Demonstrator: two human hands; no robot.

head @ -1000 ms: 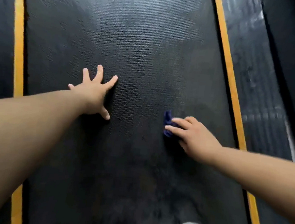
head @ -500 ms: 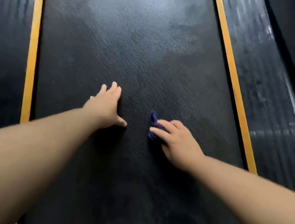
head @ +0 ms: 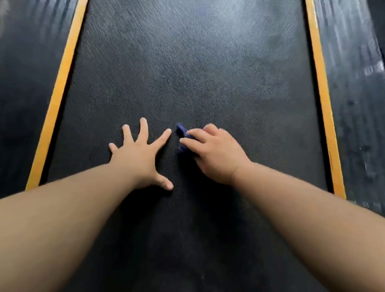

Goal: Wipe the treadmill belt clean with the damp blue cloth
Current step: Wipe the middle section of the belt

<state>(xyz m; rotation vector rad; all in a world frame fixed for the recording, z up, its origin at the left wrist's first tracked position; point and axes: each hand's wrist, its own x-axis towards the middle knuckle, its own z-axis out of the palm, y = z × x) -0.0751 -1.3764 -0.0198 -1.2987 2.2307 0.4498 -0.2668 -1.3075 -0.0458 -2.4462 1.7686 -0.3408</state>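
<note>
The black textured treadmill belt (head: 194, 60) fills the middle of the head view. My right hand (head: 214, 154) lies on the small blue cloth (head: 181, 131), fingers over it and pressing it to the belt; only the cloth's left edge shows past the fingertips. My left hand (head: 141, 155) rests flat on the belt just left of the cloth, fingers spread wide, its index fingertip a short gap from the cloth. Greyish smears mark the belt farther ahead.
Yellow strips (head: 62, 83) (head: 319, 91) border the belt on both sides. Beyond them run dark ribbed side rails (head: 17, 84) (head: 362, 109). Both forearms reach in from the bottom corners.
Both hands have drawn closer together near the belt's middle. My right hand slid the cloth leftward, and my left hand's fingers have spread apart again.
</note>
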